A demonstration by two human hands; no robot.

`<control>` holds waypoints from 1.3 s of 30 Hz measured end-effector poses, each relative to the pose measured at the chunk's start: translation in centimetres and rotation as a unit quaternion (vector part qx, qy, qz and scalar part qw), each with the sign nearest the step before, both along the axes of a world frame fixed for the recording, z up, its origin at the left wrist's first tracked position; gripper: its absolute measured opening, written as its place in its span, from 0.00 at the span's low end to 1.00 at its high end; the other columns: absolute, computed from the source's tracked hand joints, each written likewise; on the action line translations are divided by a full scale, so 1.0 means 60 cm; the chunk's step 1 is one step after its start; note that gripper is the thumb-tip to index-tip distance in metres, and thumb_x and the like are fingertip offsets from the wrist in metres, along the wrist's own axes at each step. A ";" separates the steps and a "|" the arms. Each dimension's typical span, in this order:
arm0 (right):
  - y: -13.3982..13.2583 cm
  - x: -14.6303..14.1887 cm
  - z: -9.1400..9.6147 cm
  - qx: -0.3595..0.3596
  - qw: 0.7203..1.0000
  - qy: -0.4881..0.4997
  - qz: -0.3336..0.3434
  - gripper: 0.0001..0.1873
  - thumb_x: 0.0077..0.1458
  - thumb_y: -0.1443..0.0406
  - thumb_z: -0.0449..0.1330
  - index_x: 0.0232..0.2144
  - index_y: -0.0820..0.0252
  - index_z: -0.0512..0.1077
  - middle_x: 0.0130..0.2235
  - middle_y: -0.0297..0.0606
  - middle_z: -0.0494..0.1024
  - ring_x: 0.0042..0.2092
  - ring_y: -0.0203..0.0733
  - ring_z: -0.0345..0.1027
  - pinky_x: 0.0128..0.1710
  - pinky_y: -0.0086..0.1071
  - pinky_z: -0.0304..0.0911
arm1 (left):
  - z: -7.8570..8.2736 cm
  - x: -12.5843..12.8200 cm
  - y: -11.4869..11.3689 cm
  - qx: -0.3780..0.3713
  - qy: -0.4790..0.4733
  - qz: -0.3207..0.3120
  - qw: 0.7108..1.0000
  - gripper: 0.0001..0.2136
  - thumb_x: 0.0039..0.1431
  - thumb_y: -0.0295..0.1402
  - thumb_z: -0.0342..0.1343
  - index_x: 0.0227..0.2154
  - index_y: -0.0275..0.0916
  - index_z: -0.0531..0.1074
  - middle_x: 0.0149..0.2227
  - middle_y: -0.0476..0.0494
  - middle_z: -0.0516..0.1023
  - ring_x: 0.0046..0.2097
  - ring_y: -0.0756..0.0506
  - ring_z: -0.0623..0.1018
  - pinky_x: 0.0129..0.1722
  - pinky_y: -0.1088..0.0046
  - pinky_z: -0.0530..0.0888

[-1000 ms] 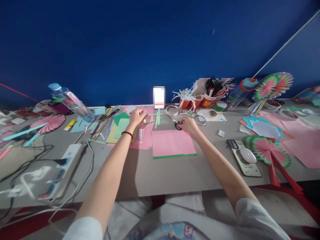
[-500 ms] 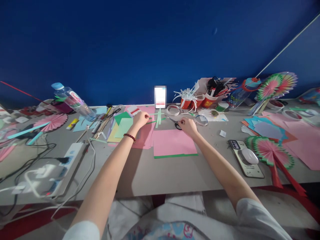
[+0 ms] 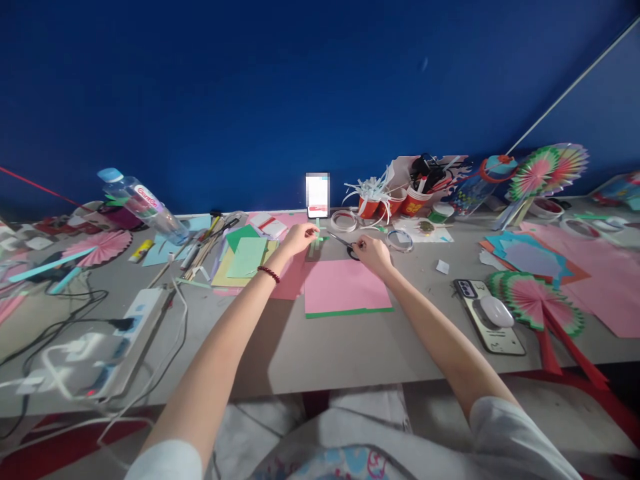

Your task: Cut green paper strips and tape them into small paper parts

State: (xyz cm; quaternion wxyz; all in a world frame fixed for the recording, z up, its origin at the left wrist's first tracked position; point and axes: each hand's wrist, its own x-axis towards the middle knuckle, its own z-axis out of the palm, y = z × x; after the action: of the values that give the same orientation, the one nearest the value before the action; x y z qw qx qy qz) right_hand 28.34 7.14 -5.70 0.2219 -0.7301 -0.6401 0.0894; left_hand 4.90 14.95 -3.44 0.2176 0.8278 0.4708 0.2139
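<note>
My right hand (image 3: 374, 255) is closed around the dark handles of a pair of scissors (image 3: 343, 241), whose blades point up and left. To the left of the tips, my left hand (image 3: 301, 239), with a dark red bead bracelet on its wrist, pinches a thin green paper strip (image 3: 323, 233). More pale green strips (image 3: 314, 249) lie just beneath, in front of the propped phone (image 3: 317, 197). Close below both hands is a pink paper sheet (image 3: 347, 288) with a green strip along its near edge.
Left are coloured papers (image 3: 247, 257), a plastic bottle (image 3: 150, 205) and a power strip (image 3: 131, 340) with cables. Tape rolls (image 3: 344, 221) and red cups (image 3: 414, 201) stand at the back. On the right lie another phone (image 3: 485, 327) and paper fans (image 3: 543, 300).
My left hand has moved right, nearer to the scissors tips. My right hand stays nearly in place with the scissors. The whole view has shifted slightly.
</note>
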 end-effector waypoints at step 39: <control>0.002 0.002 -0.009 0.001 1.000 -0.019 0.014 0.09 0.56 0.60 0.55 0.30 0.57 0.72 0.28 0.37 0.77 0.30 0.40 0.67 0.26 0.29 0.47 | 0.027 -0.060 0.050 0.187 0.227 0.087 0.952 0.14 0.57 0.24 0.44 0.32 0.36 0.76 0.34 0.33 0.77 0.45 0.36 0.73 0.37 0.63 0.68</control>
State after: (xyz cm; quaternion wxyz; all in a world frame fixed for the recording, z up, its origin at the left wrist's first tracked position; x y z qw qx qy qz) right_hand 28.45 7.25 -6.24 0.2096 -0.7225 -0.6543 0.0778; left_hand 1.30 17.94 -1.79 -0.0732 0.8362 0.5295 0.1227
